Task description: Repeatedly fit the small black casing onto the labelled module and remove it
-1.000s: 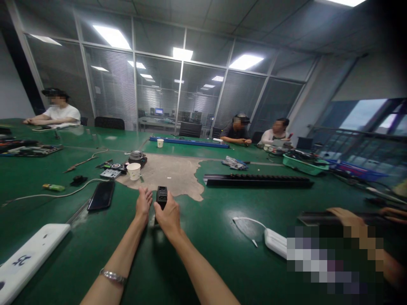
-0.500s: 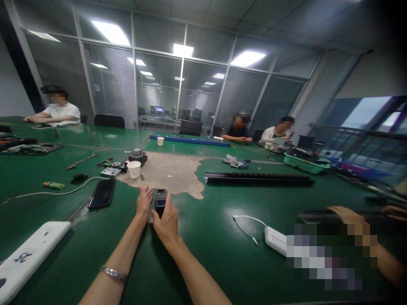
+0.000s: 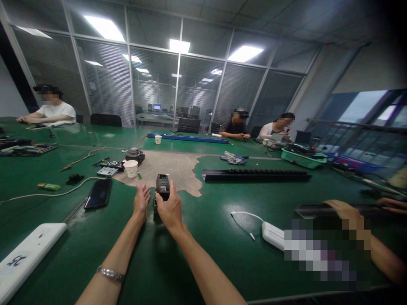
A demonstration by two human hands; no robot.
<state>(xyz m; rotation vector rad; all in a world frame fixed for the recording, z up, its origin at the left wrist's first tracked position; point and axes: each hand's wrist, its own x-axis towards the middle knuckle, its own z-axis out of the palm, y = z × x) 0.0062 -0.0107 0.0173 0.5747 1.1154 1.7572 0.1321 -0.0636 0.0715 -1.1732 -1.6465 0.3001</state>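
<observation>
Near the middle of the table, my right hand (image 3: 170, 209) grips a small dark box-shaped device (image 3: 163, 184) between thumb and fingers. Its upper face has a grey section with slots or ports; the exact kind is unclear. A darker part of something shows below it, beside my thumb. My left hand (image 3: 140, 202), with a metal bracelet on the wrist, is held just left of the device, palm inward and fingers extended, holding nothing. Beyond my hands lies a bare tan patch (image 3: 168, 163) of the green tabletop, with a paper cup (image 3: 131, 168) at its left edge.
A black phone (image 3: 98, 194) and a white power strip (image 3: 30, 260) lie to the left. A long black rail (image 3: 256, 176) and a white power bank-like block (image 3: 273, 236) are right. Another person's hand (image 3: 346, 214) rests at far right; other people sit across the table.
My right hand has raised the device slightly and tilted it, so its slotted face now shows. My left hand stays open beside it. The view has shifted a little.
</observation>
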